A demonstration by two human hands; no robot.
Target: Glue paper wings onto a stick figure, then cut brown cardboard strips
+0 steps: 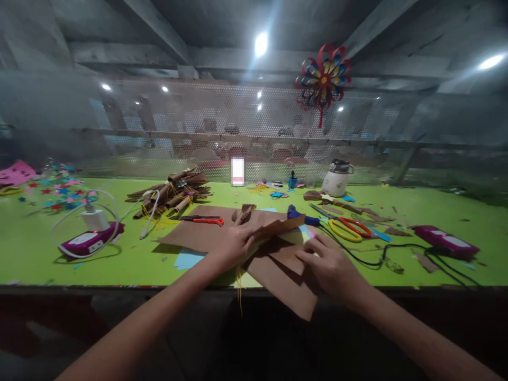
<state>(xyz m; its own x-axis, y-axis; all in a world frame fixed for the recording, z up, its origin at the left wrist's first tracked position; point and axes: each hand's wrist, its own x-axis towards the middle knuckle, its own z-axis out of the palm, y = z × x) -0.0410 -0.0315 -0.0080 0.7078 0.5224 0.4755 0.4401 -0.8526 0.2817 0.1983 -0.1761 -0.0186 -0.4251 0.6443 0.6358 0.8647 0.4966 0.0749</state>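
My left hand is closed on a folded piece of brown paper above the table's front edge. My right hand pinches the right side of the brown paper, beside some blue and pink paper edges; its fingertips are partly hidden. Under my hands, another brown sheet hangs past the edge. A large brown sheet lies to the left, with a red-handled cutting tool on it. A fringed brown paper piece is just beyond my left hand. Yellow strands dangle below.
A blue glue gun and scissors lie right of centre. Rolled brown paper pieces are heaped at left. Purple power strips sit on both sides, with cables. A white kettle-like jug and a lit phone stand behind.
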